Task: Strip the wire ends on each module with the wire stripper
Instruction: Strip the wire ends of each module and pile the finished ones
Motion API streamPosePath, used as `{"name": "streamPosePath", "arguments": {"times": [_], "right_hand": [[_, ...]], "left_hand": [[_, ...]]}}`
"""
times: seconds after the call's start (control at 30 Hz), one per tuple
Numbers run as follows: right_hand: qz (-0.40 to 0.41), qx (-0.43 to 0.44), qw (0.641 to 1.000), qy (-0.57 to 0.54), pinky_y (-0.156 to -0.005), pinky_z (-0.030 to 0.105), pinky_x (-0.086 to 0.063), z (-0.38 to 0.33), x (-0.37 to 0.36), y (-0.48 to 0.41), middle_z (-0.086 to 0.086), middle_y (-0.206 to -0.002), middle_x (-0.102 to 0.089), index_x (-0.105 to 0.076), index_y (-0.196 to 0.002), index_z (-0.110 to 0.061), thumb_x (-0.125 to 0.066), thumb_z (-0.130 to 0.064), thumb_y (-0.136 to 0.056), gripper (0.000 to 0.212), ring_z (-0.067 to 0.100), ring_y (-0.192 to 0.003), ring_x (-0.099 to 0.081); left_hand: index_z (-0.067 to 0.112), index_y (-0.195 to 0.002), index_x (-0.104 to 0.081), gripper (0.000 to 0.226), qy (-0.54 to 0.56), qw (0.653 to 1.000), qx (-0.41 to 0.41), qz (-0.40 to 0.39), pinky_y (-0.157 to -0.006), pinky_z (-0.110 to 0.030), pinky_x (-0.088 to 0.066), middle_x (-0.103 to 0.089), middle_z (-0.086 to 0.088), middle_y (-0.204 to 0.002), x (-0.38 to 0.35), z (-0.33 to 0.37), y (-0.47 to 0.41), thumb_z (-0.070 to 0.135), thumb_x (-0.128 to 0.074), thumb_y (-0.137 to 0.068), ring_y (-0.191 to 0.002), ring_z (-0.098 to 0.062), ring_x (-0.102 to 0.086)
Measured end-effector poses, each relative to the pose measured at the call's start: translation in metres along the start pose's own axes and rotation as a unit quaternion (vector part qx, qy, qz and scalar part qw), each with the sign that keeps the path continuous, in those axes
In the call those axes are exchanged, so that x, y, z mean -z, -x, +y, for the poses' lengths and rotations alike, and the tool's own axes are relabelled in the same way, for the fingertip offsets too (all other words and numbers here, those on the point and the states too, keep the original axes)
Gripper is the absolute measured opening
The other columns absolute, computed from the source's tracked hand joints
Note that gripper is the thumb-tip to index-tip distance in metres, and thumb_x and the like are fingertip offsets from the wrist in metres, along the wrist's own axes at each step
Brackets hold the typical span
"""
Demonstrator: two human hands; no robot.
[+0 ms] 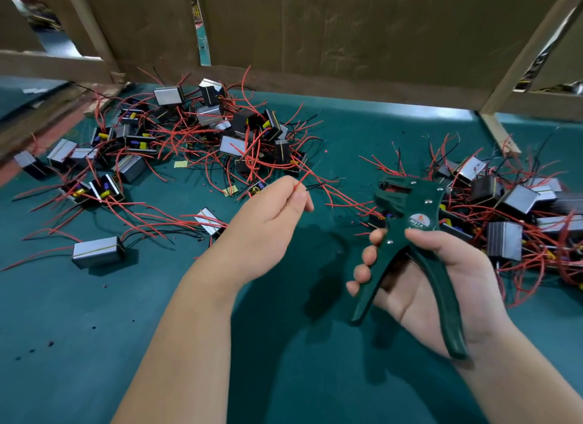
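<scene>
Right hand [441, 281] grips stripper [410, 209]; left [265, 224] seemingly pinches wires [302, 179].

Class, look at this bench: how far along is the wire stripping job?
Done: red scraps on the mat suggest some ends are stripped; the right pile may be finished modules, though unclear. In hand: the left hand pinches wires, the right hand grips the wire stripper, not yet on them. Left: probably the larger left pile.
</scene>
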State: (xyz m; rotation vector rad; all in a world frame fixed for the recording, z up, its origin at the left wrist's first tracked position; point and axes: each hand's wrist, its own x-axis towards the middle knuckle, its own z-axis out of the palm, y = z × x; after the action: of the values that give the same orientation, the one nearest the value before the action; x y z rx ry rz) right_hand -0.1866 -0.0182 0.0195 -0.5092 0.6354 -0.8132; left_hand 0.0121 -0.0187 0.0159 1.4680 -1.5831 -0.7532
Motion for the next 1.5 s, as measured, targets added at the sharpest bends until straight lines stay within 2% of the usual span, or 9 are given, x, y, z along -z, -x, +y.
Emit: {"name": "streamPosePath", "arguments": {"times": [0.2, 0.33, 0.4, 0.57, 0.73, 0.87, 1.0, 1.13, 1.5], "right_hand": [[-0.085, -0.087, 0.992, 0.045, -0.065, 0.049, -0.054, 0.012, 0.0, 0.001, 0.023, -0.078, -0.058, -0.068, -0.091, 0.001, -0.081, -0.024, -0.053, 0.047, 0.036, -0.065, -0.059], [-0.105, -0.102, 0.989, 0.032, -0.066, 0.05, -0.053, 0.016, -0.001, 0.0, 0.023, -0.079, -0.058, -0.067, -0.094, 0.001, -0.08, -0.023, -0.055, 0.047, 0.036, -0.066, -0.059], [-0.105, -0.1, 0.989, 0.023, -0.066, 0.05, -0.053, 0.016, -0.002, 0.0, 0.023, -0.079, -0.057, -0.067, -0.094, 0.001, -0.079, -0.022, -0.056, 0.047, 0.036, -0.066, -0.058], [-0.114, -0.097, 0.989, 0.02, -0.066, 0.049, -0.052, 0.015, -0.002, 0.0, 0.023, -0.079, -0.058, -0.066, -0.094, 0.0, -0.079, -0.023, -0.057, 0.046, 0.036, -0.066, -0.059], [-0.162, -0.087, 0.982, 0.037, -0.07, 0.05, -0.052, 0.016, -0.001, 0.003, 0.022, -0.081, -0.06, -0.065, -0.097, 0.0, -0.076, -0.023, -0.066, 0.04, 0.036, -0.069, -0.06], [-0.162, -0.047, 0.982, 0.09, -0.07, 0.051, -0.051, 0.018, -0.002, 0.004, 0.024, -0.078, -0.06, -0.064, -0.094, 0.0, -0.079, -0.023, -0.066, 0.039, 0.037, -0.067, -0.06], [-0.157, -0.021, 0.981, 0.108, -0.068, 0.05, -0.051, 0.019, -0.001, 0.004, 0.023, -0.075, -0.061, -0.066, -0.091, -0.001, -0.08, -0.024, -0.067, 0.036, 0.036, -0.064, -0.06], [-0.144, -0.01, 0.983, 0.113, -0.066, 0.048, -0.051, 0.019, 0.0, 0.003, 0.023, -0.073, -0.059, -0.065, -0.088, -0.003, -0.081, -0.024, -0.067, 0.034, 0.036, -0.062, -0.059], [-0.14, -0.008, 0.981, 0.131, -0.064, 0.047, -0.052, 0.019, 0.0, 0.005, 0.021, -0.071, -0.059, -0.065, -0.085, -0.004, -0.081, -0.024, -0.065, 0.033, 0.035, -0.06, -0.059]], "left_hand": [[0.02, -0.079, -0.067, 0.028, 0.08, 0.994, 0.024, 0.065, -0.045, -0.019, -0.023, -0.032, 0.012, -0.048, -0.003, 0.002, -0.004, 0.021, -0.047, -0.099, -0.046, -0.005, -0.027], [0.025, -0.081, -0.055, 0.018, 0.106, 0.989, 0.053, 0.093, -0.043, -0.018, -0.025, -0.037, 0.013, -0.05, -0.006, -0.002, -0.005, 0.021, -0.047, -0.097, -0.046, -0.005, -0.028], [0.024, -0.081, -0.049, 0.016, 0.112, 0.988, 0.053, 0.088, -0.042, -0.016, -0.025, -0.037, 0.013, -0.051, -0.008, -0.004, -0.004, 0.02, -0.047, -0.097, -0.046, -0.005, -0.028], [0.024, -0.082, -0.053, 0.016, 0.117, 0.992, 0.001, 0.046, -0.044, -0.011, -0.028, -0.042, 0.016, -0.053, -0.008, -0.001, -0.003, 0.018, -0.052, -0.096, -0.045, -0.001, -0.031], [0.022, -0.084, -0.058, 0.006, 0.119, 0.991, -0.05, 0.034, -0.049, -0.019, -0.031, -0.048, 0.0, -0.067, -0.008, -0.001, -0.002, 0.023, -0.054, -0.089, -0.052, -0.009, -0.034], [0.025, -0.082, -0.059, 0.008, 0.132, 0.987, -0.072, 0.054, -0.045, -0.015, -0.024, -0.044, 0.014, -0.058, -0.007, 0.003, -0.002, 0.021, -0.055, -0.087, -0.048, -0.006, -0.028], [0.025, -0.085, -0.057, 0.01, 0.141, 0.983, -0.105, 0.062, -0.046, -0.007, -0.025, -0.051, 0.021, -0.056, -0.009, 0.01, -0.001, 0.016, -0.056, -0.089, -0.044, 0.001, -0.031], [0.024, -0.088, -0.059, 0.018, 0.135, 0.981, -0.126, 0.067, -0.049, -0.002, -0.028, -0.056, 0.024, -0.058, -0.01, 0.013, 0.002, 0.007, -0.057, -0.092, -0.043, 0.005, -0.04], [0.023, -0.084, -0.055, 0.019, 0.086, 0.986, -0.118, 0.08, -0.048, -0.002, -0.028, -0.053, 0.028, -0.054, -0.012, 0.014, 0.002, 0.006, -0.058, -0.092, -0.044, 0.007, -0.043]]}}
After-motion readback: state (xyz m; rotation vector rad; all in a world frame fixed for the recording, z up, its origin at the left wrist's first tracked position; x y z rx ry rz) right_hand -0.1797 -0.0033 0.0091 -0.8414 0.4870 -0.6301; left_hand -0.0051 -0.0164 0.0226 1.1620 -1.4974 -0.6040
